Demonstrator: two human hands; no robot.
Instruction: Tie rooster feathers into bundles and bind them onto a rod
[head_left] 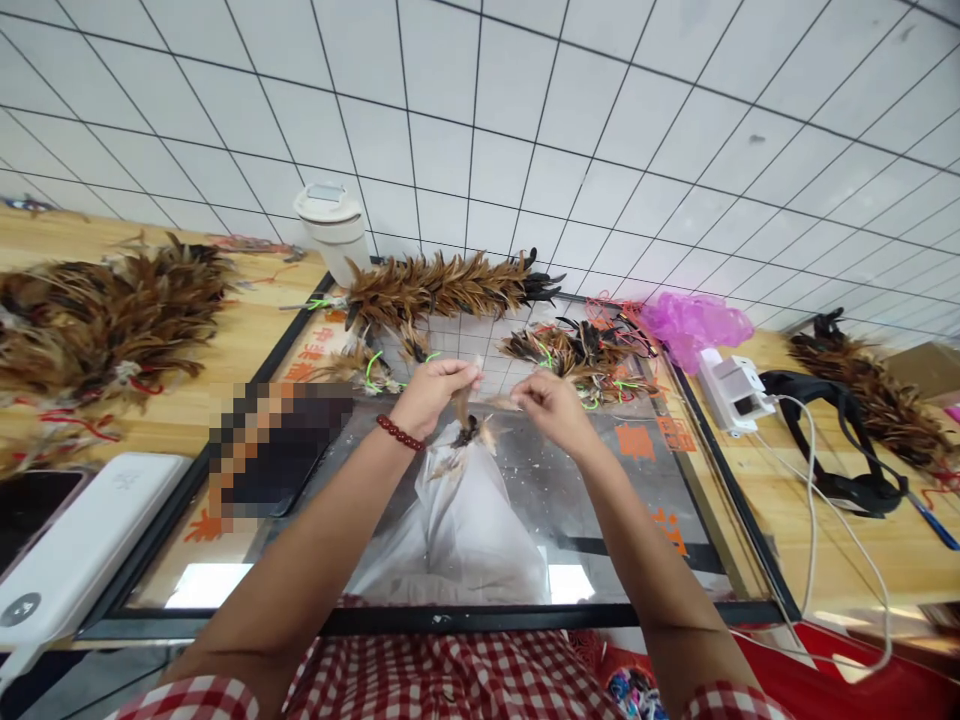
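My left hand [433, 392] pinches a small bunch of brown feathers [466, 425] that hangs down over a clear plastic bag [457, 520]. A red bead bracelet sits on that wrist. My right hand [551, 405] is close beside it, fingers closed on a feather tip at the same bunch. Both hands hover above a black-framed glass board [660, 520]. A long tied feather string [442, 285] lies across the board's far edge. A small pile of feather bundles with green ties [581, 355] lies just beyond my right hand.
A big heap of brown feathers [105, 320] lies at left. Near it are a white power bank [82, 545] and a white cup [334, 230] by the tiled wall. At right are a pink plastic bag [694, 325], a white charger [731, 392] with cable, a black strap [847, 440] and more feathers [870, 395].
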